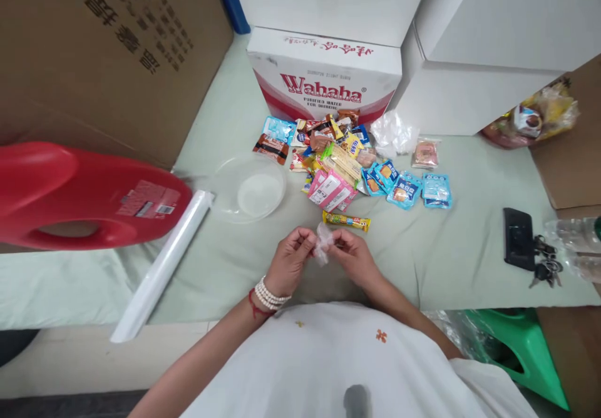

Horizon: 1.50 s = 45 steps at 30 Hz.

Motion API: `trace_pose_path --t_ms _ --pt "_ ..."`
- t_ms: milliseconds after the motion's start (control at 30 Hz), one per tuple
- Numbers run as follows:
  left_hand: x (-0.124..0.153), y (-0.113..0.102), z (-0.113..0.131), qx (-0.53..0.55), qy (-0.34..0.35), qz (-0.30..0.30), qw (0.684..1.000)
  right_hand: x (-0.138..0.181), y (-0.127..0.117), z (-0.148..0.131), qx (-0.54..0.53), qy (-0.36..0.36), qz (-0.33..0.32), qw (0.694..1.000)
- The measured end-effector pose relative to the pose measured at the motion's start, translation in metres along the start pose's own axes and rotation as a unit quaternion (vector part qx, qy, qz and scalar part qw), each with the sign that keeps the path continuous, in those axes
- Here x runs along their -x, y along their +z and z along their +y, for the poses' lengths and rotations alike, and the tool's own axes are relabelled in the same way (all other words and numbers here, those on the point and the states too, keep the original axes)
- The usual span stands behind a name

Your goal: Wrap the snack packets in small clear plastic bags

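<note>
Between my two hands is a small crumpled piece of clear plastic film [323,243], close to the front edge of the table. My left hand [293,256], with a beaded bracelet at the wrist, pinches its left side. My right hand [354,256] pinches the right side. Just beyond them lies a yellow snack stick [346,221]. Behind it is a pile of wrapped snacks, with a pink packet [331,191] at the front and a pale yellow wafer pack [342,163] on top. A clear round plastic bowl [253,188] stands left of the pile.
A red jug [154,202] and a white film roll [164,265] lie at left. Blue snack packets [404,191] and a crumpled clear bag [393,133] are right of the pile. A Wahaha carton [323,86] stands behind. A black phone [518,238] and keys [546,265] lie far right.
</note>
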<state>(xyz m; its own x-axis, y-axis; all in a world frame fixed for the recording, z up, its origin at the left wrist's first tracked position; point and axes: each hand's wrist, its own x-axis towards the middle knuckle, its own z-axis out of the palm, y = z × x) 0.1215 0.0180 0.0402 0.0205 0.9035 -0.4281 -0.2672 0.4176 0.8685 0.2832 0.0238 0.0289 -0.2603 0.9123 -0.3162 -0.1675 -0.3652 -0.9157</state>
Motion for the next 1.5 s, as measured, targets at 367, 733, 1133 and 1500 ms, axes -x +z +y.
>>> trace_pose_path --t_ms 367,733,1133,1500 --pt "0.0 -0.035 0.005 0.03 0.014 0.009 0.999 0.0 -0.042 -0.022 -0.03 0.026 0.066 0.997" --pt "0.028 -0.031 0.026 -0.254 0.231 -0.137 0.929 0.006 -0.014 -0.025 -0.01 0.068 0.073 0.995" --pt "0.02 -0.048 0.004 0.044 -0.148 -0.005 0.988 0.014 -0.003 -0.01 0.163 -0.147 0.077 0.972" --pt "-0.011 -0.017 -0.005 0.16 -0.071 0.067 0.982 0.084 -0.047 0.017 0.269 -0.023 0.157 0.95"
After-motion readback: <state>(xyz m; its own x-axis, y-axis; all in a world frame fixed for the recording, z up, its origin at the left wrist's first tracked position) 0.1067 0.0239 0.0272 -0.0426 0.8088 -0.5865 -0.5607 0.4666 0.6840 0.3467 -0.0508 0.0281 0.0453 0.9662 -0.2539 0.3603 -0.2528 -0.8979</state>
